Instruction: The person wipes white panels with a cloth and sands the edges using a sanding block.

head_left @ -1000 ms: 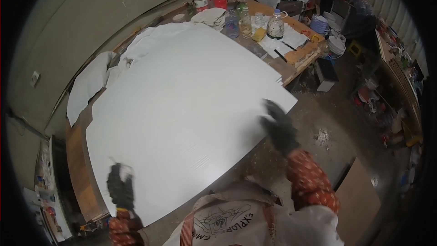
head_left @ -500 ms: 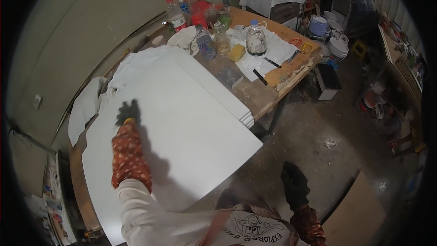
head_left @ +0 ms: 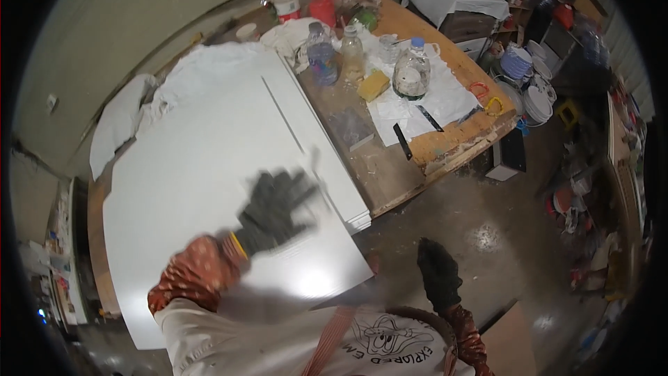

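Observation:
A large white board (head_left: 188, 167) lies flat on the wooden workbench (head_left: 390, 167), on top of other white boards. My left hand (head_left: 273, 209), in a dark glove and blurred by motion, hovers over the board's right part with fingers spread; nothing is in it. My right hand (head_left: 438, 275), also in a dark glove, hangs beside my body over the concrete floor, off the board, holding nothing. Whether its fingers are apart I cannot tell. Patterned orange sleeves cover both forearms.
White cloths (head_left: 122, 122) lie bunched at the board's far edge. The bench's right end carries plastic bottles (head_left: 321, 52), a glass jar (head_left: 410, 76), a yellow sponge (head_left: 374, 85), paper sheets and black tools (head_left: 402, 141). Buckets and clutter (head_left: 529, 90) crowd the floor to the right.
My left hand has swept across the board from its left side toward the right edge. My right hand has dropped off the board's edge to my side.

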### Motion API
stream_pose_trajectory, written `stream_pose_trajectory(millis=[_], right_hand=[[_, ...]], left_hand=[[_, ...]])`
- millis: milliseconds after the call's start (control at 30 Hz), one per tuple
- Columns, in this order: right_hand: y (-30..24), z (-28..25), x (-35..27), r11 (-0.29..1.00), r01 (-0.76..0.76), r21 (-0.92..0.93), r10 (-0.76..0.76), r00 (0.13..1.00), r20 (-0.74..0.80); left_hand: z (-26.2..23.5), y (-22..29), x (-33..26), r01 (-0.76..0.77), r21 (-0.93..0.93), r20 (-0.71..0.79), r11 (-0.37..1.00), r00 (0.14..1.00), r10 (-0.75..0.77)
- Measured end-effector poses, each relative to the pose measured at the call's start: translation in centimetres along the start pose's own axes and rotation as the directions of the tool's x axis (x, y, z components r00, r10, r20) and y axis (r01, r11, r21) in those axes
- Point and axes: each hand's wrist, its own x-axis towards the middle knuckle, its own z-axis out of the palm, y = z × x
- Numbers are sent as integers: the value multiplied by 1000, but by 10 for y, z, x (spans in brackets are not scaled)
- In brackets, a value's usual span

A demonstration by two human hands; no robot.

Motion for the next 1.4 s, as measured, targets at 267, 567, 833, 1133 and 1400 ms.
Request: stream_pose_trajectory(millis=[267,567,833,1133,1400], right_hand=[[-15,-40,66,990,77,-116,-74,997,37],[-55,-5,189,665,694,-276,-524,697,490],[-26,105,300,384,847,-368,-548,530,646],[-51,146,334,225,919,-324,-355,387,851],[-93,93,261,398,917,34,-689,275,670]], left_hand=[[9,-179,135,830,76,-119,553,558,-821],[9,-37,134,504,77,-220,860,850,-478],[-16,158,29,556,104,-190,825,825,-532],[-42,210,-64,657,187,-94,731,752,-652],[-24,171,-73,614,301,-219,729,789,-574]])
